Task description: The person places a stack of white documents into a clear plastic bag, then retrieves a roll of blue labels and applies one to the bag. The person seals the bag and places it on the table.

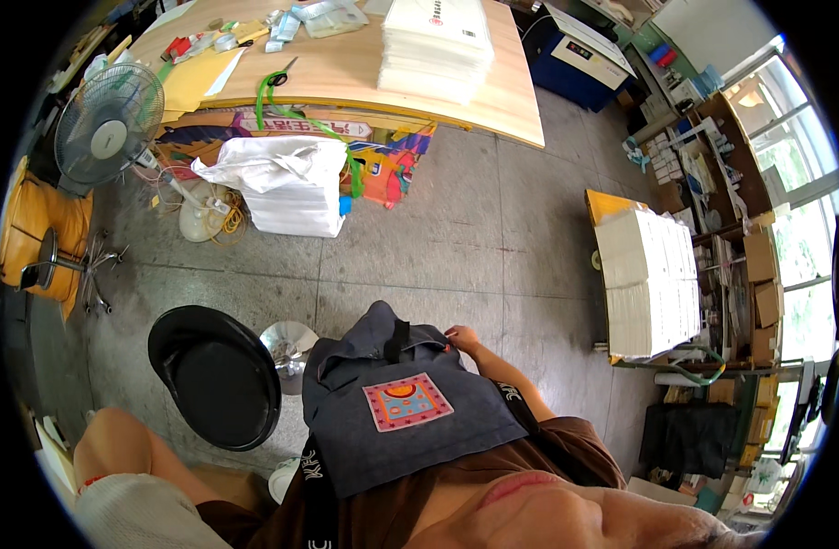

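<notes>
My right hand (pixel 461 339) is bare and closed at the right edge of the dark grey apron (pixel 355 448), its fingertips partly hidden by the cloth. A colourful square patch (pixel 407 403) sits on the apron's front. My left arm is bent at the lower left. Past a red wrist string, what looks like my left hand (pixel 145 514) is in a whitish glove, close to the camera and cut off by the dark rim; its fingers do not show. Nearest to the left arm stands a black round-seated stool (pixel 213 380) with a shiny metal base (pixel 289 348).
Ahead, a wooden table (pixel 346 78) carries a tall paper stack (pixel 436 50), scissors (pixel 277 79) and green strap. A white wrapped bundle (pixel 291 188) and a fan (pixel 110 128) stand before it. Right, a cart holds paper stacks (pixel 648 284); a blue-and-white machine (pixel 579 55) stands behind.
</notes>
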`<state>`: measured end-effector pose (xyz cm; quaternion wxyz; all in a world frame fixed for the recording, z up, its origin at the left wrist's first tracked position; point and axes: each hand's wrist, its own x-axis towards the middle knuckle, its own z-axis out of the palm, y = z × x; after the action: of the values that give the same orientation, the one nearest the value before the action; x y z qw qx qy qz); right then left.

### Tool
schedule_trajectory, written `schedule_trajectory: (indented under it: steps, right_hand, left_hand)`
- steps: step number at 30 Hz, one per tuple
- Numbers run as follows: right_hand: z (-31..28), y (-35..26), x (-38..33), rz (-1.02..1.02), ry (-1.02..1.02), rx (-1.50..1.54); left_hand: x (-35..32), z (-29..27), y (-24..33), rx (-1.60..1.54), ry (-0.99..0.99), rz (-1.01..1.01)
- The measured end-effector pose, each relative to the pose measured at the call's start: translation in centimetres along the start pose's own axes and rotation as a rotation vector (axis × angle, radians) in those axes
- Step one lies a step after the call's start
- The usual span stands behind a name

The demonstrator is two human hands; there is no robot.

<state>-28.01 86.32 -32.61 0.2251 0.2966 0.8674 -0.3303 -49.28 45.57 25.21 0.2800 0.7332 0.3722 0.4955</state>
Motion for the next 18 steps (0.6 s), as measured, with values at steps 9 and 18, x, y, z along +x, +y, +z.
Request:
schedule_trajectory:
  steps: [9,18]
  right_hand:
    - [-2.6,1.4,2.1,-0.066,-0.045,-0.022]
    - [-4.1,2.5,2.4,0.012,-0.141,-0.035]
  left_hand:
    - [2.0,1.0,-1.1,0.056,0.036,-0.009]
    - [4.3,0.8,-2.7,0.058,0.044,-0.037]
